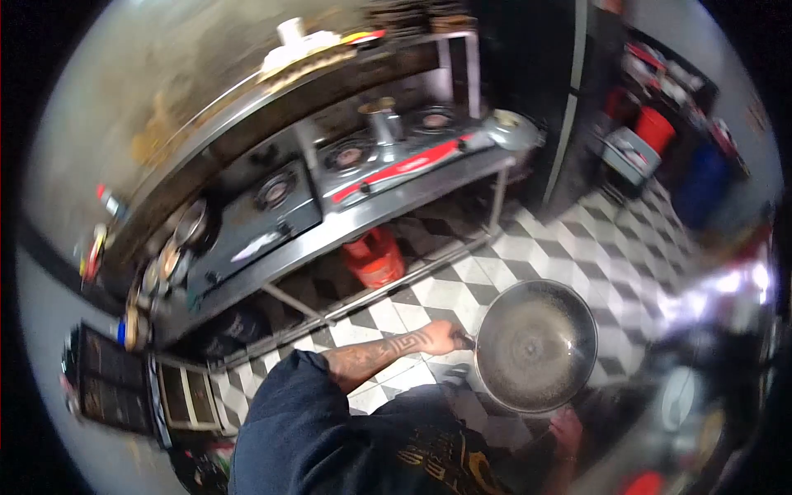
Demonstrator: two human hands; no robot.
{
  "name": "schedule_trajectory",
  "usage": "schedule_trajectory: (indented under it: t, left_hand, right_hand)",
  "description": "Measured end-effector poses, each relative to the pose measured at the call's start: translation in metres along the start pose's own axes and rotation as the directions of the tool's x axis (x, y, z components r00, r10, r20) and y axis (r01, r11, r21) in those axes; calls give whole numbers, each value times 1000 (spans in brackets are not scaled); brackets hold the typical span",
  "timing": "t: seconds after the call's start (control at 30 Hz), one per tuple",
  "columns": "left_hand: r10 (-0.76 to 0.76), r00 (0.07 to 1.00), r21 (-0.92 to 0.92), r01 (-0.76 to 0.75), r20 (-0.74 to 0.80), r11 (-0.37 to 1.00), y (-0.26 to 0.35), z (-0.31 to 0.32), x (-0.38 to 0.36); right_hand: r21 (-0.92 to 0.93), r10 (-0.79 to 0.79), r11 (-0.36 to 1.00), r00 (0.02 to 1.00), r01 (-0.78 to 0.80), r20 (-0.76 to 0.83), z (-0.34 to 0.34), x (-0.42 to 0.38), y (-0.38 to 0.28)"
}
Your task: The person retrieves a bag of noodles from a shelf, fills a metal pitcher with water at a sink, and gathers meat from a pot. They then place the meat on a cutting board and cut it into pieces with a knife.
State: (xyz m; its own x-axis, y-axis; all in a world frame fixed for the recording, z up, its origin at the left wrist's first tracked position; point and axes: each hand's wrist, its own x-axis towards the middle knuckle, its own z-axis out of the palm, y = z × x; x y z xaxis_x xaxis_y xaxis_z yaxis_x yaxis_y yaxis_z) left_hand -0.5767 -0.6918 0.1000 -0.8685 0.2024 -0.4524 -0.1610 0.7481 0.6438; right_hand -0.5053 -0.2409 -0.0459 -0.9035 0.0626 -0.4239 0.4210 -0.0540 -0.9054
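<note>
My left hand (445, 337) is closed around the handle of a dark, round frying pan (536, 346). I hold the pan out over the tiled floor with its inside facing me. The inside looks worn and brownish grey, with no food in it. Just below the pan's lower rim is my right hand (566, 431), dim and blurred. Whether its fingers touch the rim or curl around anything cannot be made out.
Along the wall runs a metal counter (338, 227) with a black stove (256, 219) and a red-fronted stove (404, 169). A red gas cylinder (374, 257) stands underneath. At right are a red bucket (654, 128), a blue barrel (700, 186) and a blurred, cluttered worktop.
</note>
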Motion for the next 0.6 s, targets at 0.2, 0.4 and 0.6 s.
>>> schedule_trajectory:
  t: [0.2, 0.4, 0.6]
  left_hand:
    - [-194, 961, -357, 114, -197, 927, -106, -51, -112]
    - [-447, 754, -520, 164, -482, 838, -227, -163, -207]
    - [-525, 292, -486, 201, -799, 851, -337, -310, -281]
  right_hand:
    - [-147, -42, 986, 973, 77, 227, 165, 40, -89]
    - [-231, -133, 944, 914, 234, 383, 430, 61, -149]
    - [-162, -139, 946, 801, 282, 583, 709, 69, -188]
